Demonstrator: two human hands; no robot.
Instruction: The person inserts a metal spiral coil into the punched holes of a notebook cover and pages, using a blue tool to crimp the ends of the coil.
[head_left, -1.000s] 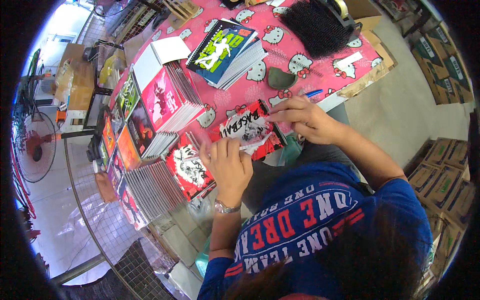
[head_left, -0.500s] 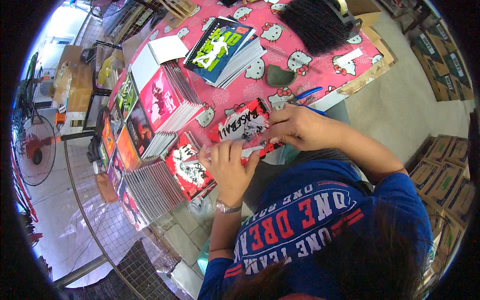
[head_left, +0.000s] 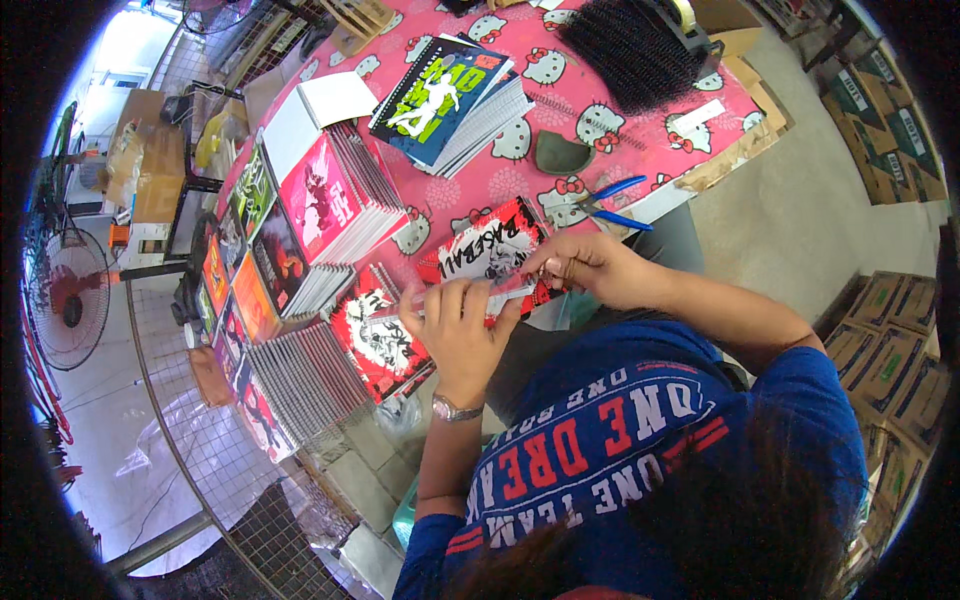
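Observation:
A red, black and white notebook [head_left: 486, 247] with a baseball cover lies at the near table edge. Across its near side runs a narrow pale, see-through strip [head_left: 512, 291]. My left hand [head_left: 460, 325] grips this strip, fingers bent close together. At the strip's other end, my right hand [head_left: 590, 270] is closed in a pinch over the notebook; what is between its fingertips is too small to make out. Blue-handled pliers [head_left: 610, 203] rest on the table just beyond my right hand. Another red notebook [head_left: 383, 335] lies left of my left hand.
Stacks of spiral notebooks [head_left: 310, 370] fill the table's left side, with pink ones [head_left: 325, 195] behind. Farther back are dark-blue notebooks [head_left: 440, 100], a grey-green dish [head_left: 563, 153] and a pile of black coils [head_left: 630, 55]. Cartons [head_left: 885, 350] stand at right, a fan [head_left: 72, 300] at left.
My right hand has drawn slightly nearer to me and off the pliers, which now lie free on the table with both handles showing. The left hand has stayed nearly still.

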